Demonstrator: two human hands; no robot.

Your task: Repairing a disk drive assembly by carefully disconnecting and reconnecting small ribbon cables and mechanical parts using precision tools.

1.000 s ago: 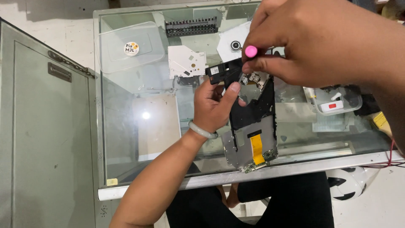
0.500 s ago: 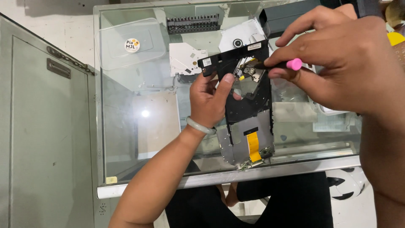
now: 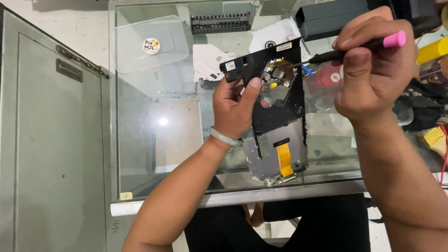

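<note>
Over a glass table (image 3: 158, 154), my left hand (image 3: 233, 109) grips the drive (image 3: 277, 116), thumb pressed on its black frame, fingers curled behind. Just right of my thumb, the screwdriver (image 3: 354, 49) tip meets the mechanism; my right hand (image 3: 373, 70) pinches its pink-capped handle.

Head camera, steep downward look, close over glass table (image 3: 140, 154).
</note>
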